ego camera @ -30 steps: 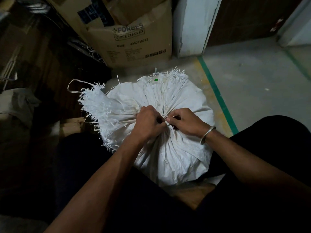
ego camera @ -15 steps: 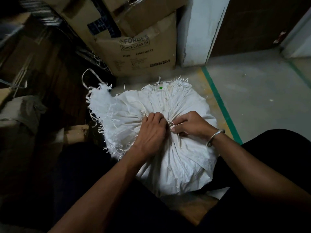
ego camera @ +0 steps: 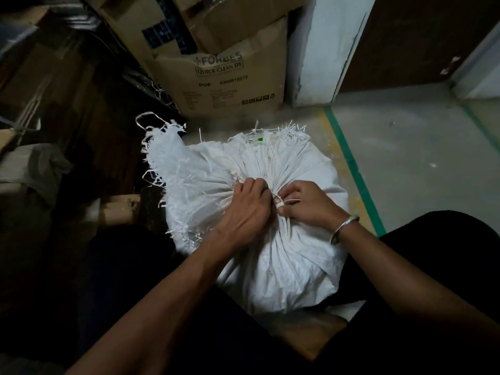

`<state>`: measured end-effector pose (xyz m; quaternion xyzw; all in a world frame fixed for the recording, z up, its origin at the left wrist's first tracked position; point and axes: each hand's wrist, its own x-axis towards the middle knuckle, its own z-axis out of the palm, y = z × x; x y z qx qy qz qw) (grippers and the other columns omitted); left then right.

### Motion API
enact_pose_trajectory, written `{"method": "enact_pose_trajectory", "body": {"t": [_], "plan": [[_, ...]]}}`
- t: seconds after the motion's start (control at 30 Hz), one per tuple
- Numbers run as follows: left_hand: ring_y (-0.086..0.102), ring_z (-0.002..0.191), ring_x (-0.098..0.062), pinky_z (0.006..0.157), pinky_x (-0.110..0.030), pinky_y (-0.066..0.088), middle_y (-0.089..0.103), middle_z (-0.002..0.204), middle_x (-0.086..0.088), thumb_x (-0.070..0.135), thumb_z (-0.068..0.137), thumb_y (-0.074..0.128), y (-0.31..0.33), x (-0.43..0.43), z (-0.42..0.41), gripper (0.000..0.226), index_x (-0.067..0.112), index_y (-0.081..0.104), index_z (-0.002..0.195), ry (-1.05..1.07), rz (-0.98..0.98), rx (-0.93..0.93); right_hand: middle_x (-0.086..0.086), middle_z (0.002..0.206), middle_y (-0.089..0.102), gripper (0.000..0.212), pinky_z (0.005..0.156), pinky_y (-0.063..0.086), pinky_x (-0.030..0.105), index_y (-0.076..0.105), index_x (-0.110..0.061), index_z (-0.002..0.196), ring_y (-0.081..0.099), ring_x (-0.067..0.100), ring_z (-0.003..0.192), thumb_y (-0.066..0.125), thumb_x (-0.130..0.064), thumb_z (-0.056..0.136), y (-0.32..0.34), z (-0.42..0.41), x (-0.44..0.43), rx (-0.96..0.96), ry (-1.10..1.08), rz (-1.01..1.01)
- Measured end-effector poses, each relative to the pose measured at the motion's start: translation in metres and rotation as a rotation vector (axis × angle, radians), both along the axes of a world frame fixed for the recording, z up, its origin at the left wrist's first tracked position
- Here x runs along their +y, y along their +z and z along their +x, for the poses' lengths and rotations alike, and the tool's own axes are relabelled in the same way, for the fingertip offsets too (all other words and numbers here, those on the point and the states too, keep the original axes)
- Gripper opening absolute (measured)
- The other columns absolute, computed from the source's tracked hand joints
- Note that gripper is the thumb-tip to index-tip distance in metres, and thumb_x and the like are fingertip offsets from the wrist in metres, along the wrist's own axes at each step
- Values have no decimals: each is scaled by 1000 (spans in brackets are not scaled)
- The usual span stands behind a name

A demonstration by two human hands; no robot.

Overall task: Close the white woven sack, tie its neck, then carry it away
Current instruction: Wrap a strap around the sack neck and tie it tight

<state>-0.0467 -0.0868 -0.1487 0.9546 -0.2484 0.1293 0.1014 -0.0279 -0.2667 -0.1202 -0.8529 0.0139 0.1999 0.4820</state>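
Note:
The full white woven sack [ego camera: 284, 261] stands on the floor between my knees, its top gathered into pleats at the middle. Its frayed mouth [ego camera: 167, 155] fans out to the upper left. My left hand [ego camera: 249, 209] grips the bunched neck with curled fingers. Right beside it, my right hand [ego camera: 305, 204] pinches a thin white tie strip [ego camera: 286, 201] that loops around a finger at the neck. A metal bangle sits on my right wrist.
Stacked cardboard boxes [ego camera: 230, 77] stand just behind the sack. A white pillar [ego camera: 322, 58] is to their right. A green floor line [ego camera: 351, 169] runs along the sack's right side, with grey concrete floor [ego camera: 411, 158] beyond. Dark clutter fills the left.
My right hand's fingers have shifted at the neck and the white strip now loops around a finger. The left hand keeps its grip. The camera has moved slightly.

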Motion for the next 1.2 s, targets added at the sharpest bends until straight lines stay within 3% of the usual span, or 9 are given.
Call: {"method": "enact_pose_trajectory", "body": {"t": [0.07,0.17,0.33,0.4,0.5,0.67,0.83,1.0,1.2], "plan": [[48,90,-31,78,-46,39,54,101,-14,15,92,59,0,-3,1,8,7,59,92,-7,19,-38,-6,94,68,42,79,51,35,55,-26,102,64,17,90,81,-23,69,0,-8,2,-304,23,-290],[48,91,-30,80,-44,38,54,103,-13,16,95,53,4,-3,2,12,7,60,96,-5,11,-52,-9,101,58,27,86,43,39,66,-34,90,51,19,105,80,-27,69,4,-14,8,-618,131,-543],[47,90,-30,81,-45,39,53,102,-12,14,96,51,8,3,1,11,9,60,98,-16,6,-46,-1,93,66,20,80,47,30,74,-25,100,60,19,92,75,-21,81,5,-4,2,-517,306,-414],[48,90,-30,81,-45,38,52,102,-13,14,93,49,6,4,-3,13,9,60,99,-35,22,-27,0,75,65,6,71,46,29,72,-20,80,59,20,78,68,-24,79,3,-1,5,-520,399,-471],[48,89,-30,77,-42,37,53,101,-12,12,83,54,4,5,-6,17,9,61,98,-63,7,7,2,54,56,21,62,47,40,67,-10,61,49,22,63,56,-25,70,6,11,14,-517,460,-562],[50,88,-28,75,-40,38,57,99,-10,16,94,54,3,10,-3,16,9,68,100,-66,-123,38,1,62,49,23,52,40,39,56,-10,56,52,24,63,63,-30,64,20,20,25,-473,538,-646],[47,75,-23,63,-35,35,53,83,-9,-2,76,71,12,16,2,17,7,58,83,24,-348,158,7,85,60,12,59,31,32,56,-15,75,58,32,80,67,-21,74,14,5,36,-586,388,-632],[58,83,-22,69,-38,48,59,93,-6,4,74,76,20,20,2,17,8,67,88,3,-319,205,6,56,57,23,46,40,27,57,-12,52,57,31,52,79,-19,51,7,0,33,-733,459,-749],[60,79,-18,67,-35,50,60,92,-4,11,84,77,17,25,2,6,11,75,90,19,-388,155,4,59,60,16,55,42,30,62,-10,57,55,27,59,66,-21,69,3,2,22,-768,325,-569]]}}
